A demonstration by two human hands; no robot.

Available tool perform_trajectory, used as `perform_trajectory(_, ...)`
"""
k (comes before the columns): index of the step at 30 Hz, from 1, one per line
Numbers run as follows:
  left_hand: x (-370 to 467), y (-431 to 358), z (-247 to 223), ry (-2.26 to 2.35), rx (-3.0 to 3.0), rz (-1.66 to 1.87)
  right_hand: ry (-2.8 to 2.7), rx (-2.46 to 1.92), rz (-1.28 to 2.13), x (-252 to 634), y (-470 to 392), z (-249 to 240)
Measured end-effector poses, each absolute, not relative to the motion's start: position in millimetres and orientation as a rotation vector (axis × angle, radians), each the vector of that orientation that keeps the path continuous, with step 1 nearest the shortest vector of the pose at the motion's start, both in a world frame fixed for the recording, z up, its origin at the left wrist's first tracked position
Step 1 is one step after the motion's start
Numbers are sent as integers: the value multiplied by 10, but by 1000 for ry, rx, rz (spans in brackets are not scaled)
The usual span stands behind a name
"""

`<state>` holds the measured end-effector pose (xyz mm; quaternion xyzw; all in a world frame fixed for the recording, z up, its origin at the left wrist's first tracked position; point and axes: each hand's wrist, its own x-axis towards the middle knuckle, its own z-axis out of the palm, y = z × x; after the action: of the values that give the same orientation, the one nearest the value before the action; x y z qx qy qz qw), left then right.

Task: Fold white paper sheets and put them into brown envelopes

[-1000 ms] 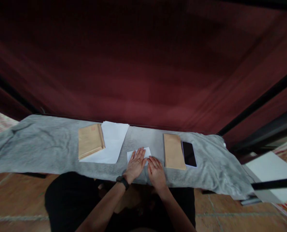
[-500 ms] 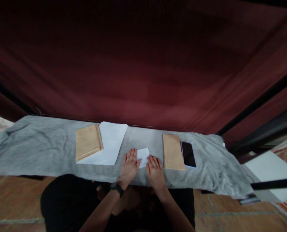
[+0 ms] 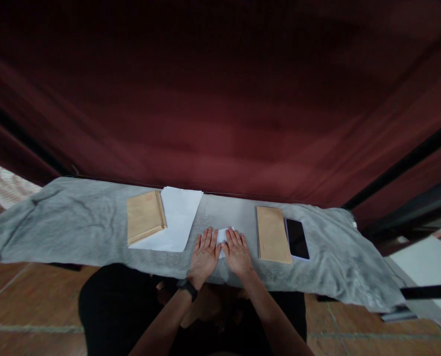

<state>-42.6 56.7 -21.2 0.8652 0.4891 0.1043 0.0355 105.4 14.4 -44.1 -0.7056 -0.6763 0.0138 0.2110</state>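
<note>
A small folded piece of white paper (image 3: 222,236) lies on the grey cloth, mostly covered by my two hands. My left hand (image 3: 204,257) rests flat on its left side, fingers stretched forward, a dark watch on the wrist. From the right, my right hand (image 3: 237,253) presses flat over the paper, its fingers also extended. The two thumbs nearly meet at the middle. Left of my hands, a stack of brown envelopes (image 3: 145,215) sits partly on white paper sheets (image 3: 181,217). On the right lies another brown envelope (image 3: 273,235), beside a dark-screened phone (image 3: 297,239).
The grey cloth (image 3: 82,222) covers a long, narrow surface. A dark red panel (image 3: 220,123) rises straight behind it. At the far right stands a white flat surface (image 3: 424,267) with a dark bar across it. Tiled floor (image 3: 34,301) shows below.
My right hand has slid left onto the paper, closer to my left hand, so less of the paper shows. The whole view has shifted slightly.
</note>
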Motion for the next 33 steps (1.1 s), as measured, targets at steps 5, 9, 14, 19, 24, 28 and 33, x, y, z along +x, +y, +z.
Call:
perform_trajectory(5, -409, 559, -218, 1526, 2648, 320, -1804, -2033, 23, 1054, 144, -478)
perform_trajectory(9, -425, 541, -242, 1601, 2633, 349, -1769, -2076, 2, 1051, 139, -472)
perform_trajectory(14, -502, 500, -290, 1660, 2609, 398, -1773, -2102, -20, 1047, 131, -455)
perform_trajectory(19, -604, 463, -368, 1723, 2618, 520, -1772, -2156, 36, 1044, 136, -445)
perform_trajectory(24, -673, 423, -403, 1742, 2618, 599, -1743, -2185, 16, 1054, 110, -448)
perform_trajectory(28, -678, 412, -401, 1742, 2602, 620, -1710, -2183, -33, 1076, 66, -466)
perform_trajectory(33, -674, 409, -385, 1734, 2598, 631, -1639, -2159, -114, 1110, 11, -491)
